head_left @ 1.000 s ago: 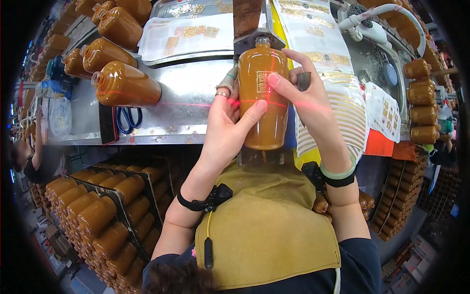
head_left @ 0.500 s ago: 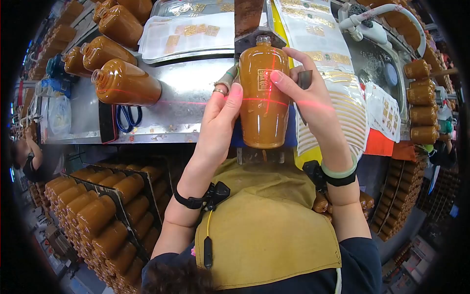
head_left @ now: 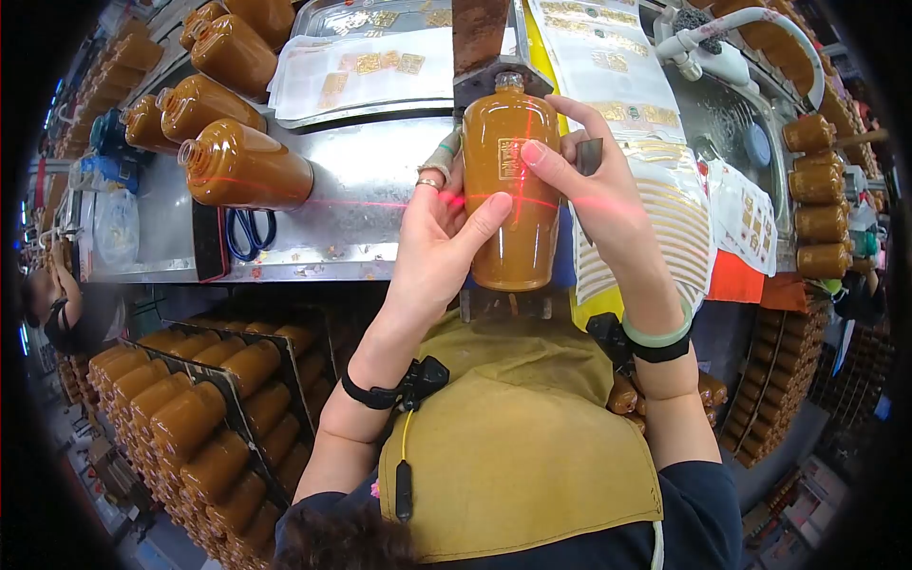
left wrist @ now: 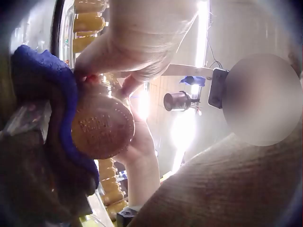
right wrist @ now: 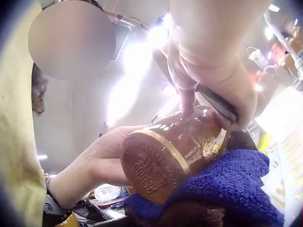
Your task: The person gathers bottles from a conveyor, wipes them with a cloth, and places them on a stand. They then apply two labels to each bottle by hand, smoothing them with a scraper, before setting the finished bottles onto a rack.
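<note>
Glossy amber bottle [head_left: 511, 228], gold label [head_left: 513, 152] crossed by red laser [head_left: 380, 202], at table's [head_left: 361, 161] near edge; clasped by left hand [head_left: 439, 242], fingertip-pressed by right hand [head_left: 597, 195] pinching dark scraper [head_left: 590, 157].

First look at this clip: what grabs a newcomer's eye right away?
A glossy brown bottle lies on a blue cloth mid-bench, with a red laser cross over it. The left hand grips its side while the right hand, holding a dark flat tool, presses a fingertip by its gold label. More such bottles lie on the metal bench at left and fill racks below.
</note>
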`<control>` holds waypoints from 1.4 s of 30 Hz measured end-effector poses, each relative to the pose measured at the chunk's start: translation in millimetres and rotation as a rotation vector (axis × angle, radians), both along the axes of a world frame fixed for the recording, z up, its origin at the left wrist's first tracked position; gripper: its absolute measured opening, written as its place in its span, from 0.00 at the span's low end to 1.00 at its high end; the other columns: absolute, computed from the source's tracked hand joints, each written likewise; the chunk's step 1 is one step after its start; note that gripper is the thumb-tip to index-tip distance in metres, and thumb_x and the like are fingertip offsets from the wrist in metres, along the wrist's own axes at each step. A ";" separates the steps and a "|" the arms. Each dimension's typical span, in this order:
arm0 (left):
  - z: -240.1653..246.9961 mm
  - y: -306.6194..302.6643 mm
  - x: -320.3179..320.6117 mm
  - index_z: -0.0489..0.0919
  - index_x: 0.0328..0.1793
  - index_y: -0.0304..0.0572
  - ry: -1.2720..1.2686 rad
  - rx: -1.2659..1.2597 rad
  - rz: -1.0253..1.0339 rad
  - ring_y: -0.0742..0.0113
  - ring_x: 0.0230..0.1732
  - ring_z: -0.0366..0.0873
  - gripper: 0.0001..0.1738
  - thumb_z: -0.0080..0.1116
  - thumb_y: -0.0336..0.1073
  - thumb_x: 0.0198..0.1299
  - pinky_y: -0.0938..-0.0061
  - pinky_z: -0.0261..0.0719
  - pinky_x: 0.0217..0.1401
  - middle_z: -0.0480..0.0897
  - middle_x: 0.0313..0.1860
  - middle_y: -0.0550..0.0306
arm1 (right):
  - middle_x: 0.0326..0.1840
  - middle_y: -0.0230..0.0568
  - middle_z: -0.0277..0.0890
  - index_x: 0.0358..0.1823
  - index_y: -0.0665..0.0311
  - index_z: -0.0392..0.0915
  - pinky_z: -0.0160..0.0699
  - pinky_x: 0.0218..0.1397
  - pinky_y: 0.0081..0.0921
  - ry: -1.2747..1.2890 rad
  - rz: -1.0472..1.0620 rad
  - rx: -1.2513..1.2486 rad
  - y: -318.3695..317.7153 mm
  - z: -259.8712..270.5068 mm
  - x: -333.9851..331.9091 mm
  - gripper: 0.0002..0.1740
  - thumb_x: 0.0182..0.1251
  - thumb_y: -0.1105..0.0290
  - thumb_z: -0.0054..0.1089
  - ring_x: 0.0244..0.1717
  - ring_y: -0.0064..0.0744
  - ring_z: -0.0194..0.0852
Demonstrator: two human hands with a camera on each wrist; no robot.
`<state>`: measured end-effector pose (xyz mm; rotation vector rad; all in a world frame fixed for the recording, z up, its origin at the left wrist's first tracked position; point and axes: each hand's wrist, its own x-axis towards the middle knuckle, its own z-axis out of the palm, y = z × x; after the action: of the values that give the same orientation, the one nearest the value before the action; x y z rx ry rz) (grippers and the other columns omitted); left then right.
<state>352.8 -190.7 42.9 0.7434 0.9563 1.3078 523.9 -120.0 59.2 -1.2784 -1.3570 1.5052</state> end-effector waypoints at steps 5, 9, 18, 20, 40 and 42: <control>-0.7 -0.2 -0.1 0.61 0.79 0.31 -0.008 -0.013 -0.010 0.63 0.72 0.76 0.32 0.61 0.26 0.74 0.63 0.72 0.77 0.76 0.74 0.46 | 0.36 0.30 0.75 0.78 0.71 0.62 0.73 0.42 0.17 0.017 -0.002 -0.021 -1.2 1.3 0.5 0.44 0.68 0.63 0.77 0.38 0.16 0.74; -0.4 -0.9 -1.3 0.61 0.81 0.31 0.012 -0.007 -0.021 0.64 0.73 0.76 0.33 0.60 0.26 0.74 0.63 0.71 0.78 0.76 0.75 0.46 | 0.40 0.33 0.77 0.77 0.71 0.63 0.74 0.45 0.17 0.012 -0.006 -0.024 -2.9 3.0 -0.5 0.43 0.68 0.61 0.77 0.42 0.18 0.75; -7.6 2.5 -4.0 0.56 0.83 0.28 -0.031 0.054 -0.062 0.64 0.76 0.72 0.37 0.62 0.29 0.75 0.65 0.72 0.78 0.71 0.78 0.45 | 0.54 0.34 0.79 0.67 0.69 0.73 0.73 0.62 0.20 0.030 -0.100 0.208 -40.3 20.3 21.1 0.17 0.80 0.77 0.55 0.53 0.20 0.76; -5.1 2.4 -4.9 0.56 0.83 0.28 -0.037 0.043 -0.069 0.64 0.76 0.72 0.37 0.62 0.29 0.75 0.65 0.71 0.78 0.71 0.78 0.45 | 0.51 0.37 0.82 0.58 0.69 0.80 0.77 0.58 0.23 -0.008 -0.071 0.191 -62.8 32.2 12.9 0.12 0.76 0.79 0.60 0.51 0.25 0.79; -1.9 -1.1 -3.2 0.63 0.79 0.32 0.006 0.011 -0.011 0.67 0.71 0.76 0.30 0.59 0.23 0.74 0.66 0.72 0.76 0.77 0.73 0.48 | 0.38 0.44 0.81 0.50 0.62 0.86 0.76 0.43 0.35 -0.404 -0.056 0.477 -80.5 22.1 -1.7 0.13 0.64 0.78 0.70 0.38 0.45 0.80; -2.8 -0.5 -3.1 0.63 0.80 0.32 0.003 0.032 -0.015 0.67 0.71 0.76 0.31 0.59 0.23 0.73 0.66 0.72 0.76 0.77 0.73 0.49 | 0.38 0.44 0.81 0.49 0.62 0.86 0.76 0.42 0.36 -0.442 -0.051 0.490 -80.8 27.2 -4.3 0.13 0.63 0.78 0.70 0.38 0.45 0.80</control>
<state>349.7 -191.2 40.2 0.7754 0.9322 1.3116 519.5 -200.8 86.4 -1.3442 -1.8173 0.7962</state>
